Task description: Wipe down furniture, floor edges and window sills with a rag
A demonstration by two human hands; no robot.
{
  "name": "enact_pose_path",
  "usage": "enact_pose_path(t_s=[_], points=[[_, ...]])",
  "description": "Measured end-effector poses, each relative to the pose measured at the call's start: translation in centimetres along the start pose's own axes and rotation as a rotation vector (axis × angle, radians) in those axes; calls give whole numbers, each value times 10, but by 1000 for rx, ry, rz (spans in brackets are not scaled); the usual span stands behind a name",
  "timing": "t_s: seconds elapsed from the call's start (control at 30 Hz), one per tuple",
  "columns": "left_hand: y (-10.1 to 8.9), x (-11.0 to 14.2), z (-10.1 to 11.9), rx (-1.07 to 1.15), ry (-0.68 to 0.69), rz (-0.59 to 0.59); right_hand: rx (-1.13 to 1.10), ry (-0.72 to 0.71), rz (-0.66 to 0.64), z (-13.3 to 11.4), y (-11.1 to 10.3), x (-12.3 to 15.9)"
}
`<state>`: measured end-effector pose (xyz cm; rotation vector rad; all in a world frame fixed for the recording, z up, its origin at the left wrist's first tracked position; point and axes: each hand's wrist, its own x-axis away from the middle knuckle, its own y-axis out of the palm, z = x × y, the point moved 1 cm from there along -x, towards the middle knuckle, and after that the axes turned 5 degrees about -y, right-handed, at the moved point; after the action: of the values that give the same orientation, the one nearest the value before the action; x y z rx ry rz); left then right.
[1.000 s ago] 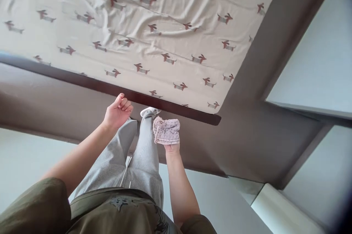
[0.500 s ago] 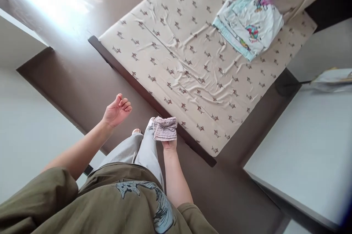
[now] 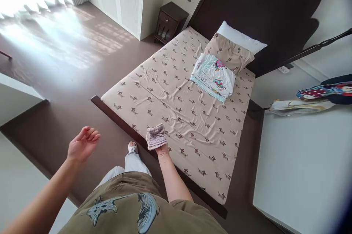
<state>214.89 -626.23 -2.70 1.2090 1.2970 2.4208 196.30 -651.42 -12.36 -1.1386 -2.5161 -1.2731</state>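
Note:
My right hand point(image 3: 162, 149) holds a small folded towel point(image 3: 156, 137), pinkish-mauve and textured, with its layered edges showing. It is held up in front of the bed's foot end, and the towel hides most of the fingers. Out to the left, over the floor, my left hand point(image 3: 82, 144) has its fingers loosely curled in with nothing visible in them. Beyond the towel lies the bed point(image 3: 176, 109), covered by a wrinkled beige sheet printed with dachshunds. A folded white blanket point(image 3: 214, 74) with teal edging and colourful figures rests on it near the pillows.
Behind the blanket, a beige pillow point(image 3: 228, 52) and a white pillow point(image 3: 240, 38) lean by the dark headboard point(image 3: 261, 10). A nightstand point(image 3: 170, 21) stands at the far left corner. On the right is a white surface point(image 3: 299, 153) with hanging cloths point(image 3: 302, 106). The dark footboard point(image 3: 118, 117) edges the bed.
The view has tilted up, bringing the headboard, pillows and nightstand into sight. I am nearer the bed, the towel now overlapping the sheet's edge. My left hand has shifted left and lower in view.

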Motion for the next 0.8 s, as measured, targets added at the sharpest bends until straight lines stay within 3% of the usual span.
enact_pose_path(t_s=[0.13, 0.27, 0.4, 0.5, 0.6, 0.67, 0.8], points=[[21, -34, 73, 83, 106, 45, -40, 114, -60, 3, 92, -79], [23, -80, 145, 137, 140, 122, -43, 101, -175, 20, 193, -162], [24, -150, 233, 94, 89, 173, -62, 70, -188, 54, 288, -243], [43, -209, 307, -11, 18, 153, -98, 33, -136, 82, 356, -291], [85, -270, 372, -137, -22, 96, -118, 34, -90, 100, 421, -326], [125, -312, 399, -192, -60, 51, -120, 64, -76, 102, 457, -344], [213, -398, 408, -255, -208, -18, -127, 41, -12, 86, 499, -388]])
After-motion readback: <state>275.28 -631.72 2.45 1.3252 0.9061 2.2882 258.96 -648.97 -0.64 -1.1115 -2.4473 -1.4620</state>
